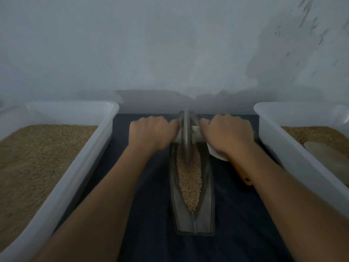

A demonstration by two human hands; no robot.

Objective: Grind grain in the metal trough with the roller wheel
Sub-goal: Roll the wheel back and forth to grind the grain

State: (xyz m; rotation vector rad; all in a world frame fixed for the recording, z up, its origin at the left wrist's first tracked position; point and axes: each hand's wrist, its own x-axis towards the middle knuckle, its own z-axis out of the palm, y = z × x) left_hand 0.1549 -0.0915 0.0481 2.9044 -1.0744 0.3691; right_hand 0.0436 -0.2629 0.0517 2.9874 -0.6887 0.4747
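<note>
Mid-grind: left hand (151,132) & right hand (225,134) each fisted round the axle handle either side of the roller wheel (187,133), at far end of metal trough (192,186) w/ grain (189,180) near-side, so next likely calls for pulling wheel back thru it.
</note>
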